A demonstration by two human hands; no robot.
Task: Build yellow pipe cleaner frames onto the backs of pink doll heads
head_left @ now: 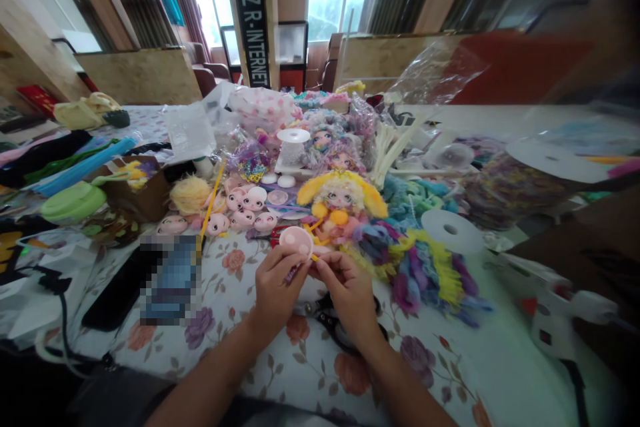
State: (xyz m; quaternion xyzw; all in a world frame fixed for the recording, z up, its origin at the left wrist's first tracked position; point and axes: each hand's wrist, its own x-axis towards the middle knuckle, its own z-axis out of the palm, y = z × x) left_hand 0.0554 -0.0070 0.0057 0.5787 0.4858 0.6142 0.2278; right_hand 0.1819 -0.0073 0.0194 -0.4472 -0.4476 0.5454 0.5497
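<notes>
My left hand [277,283] is closed on a pink doll head shell [296,240], with its rounded hollow side showing above the fingers. Close beside it, my right hand [349,290] pinches a short yellow strip [315,257] that looks like a pipe cleaner. The fingertips of both hands nearly meet, and they hide part of the shell and strip. Under my right wrist lie black-handled scissors [335,330]. Just beyond my hands sits a doll [343,197] with yellow floppy ears and curly pale hair. Red-handled pliers [274,235] lie partly behind the shell.
Several doll faces [243,219] lie to the left, near a phone [123,287] and a yellow pipe cleaner [214,197]. Colourful yarn [430,267] and a white spool [453,232] are on the right. A glue gun [555,310] stands at the right edge, and bagged dolls [323,137] fill the back.
</notes>
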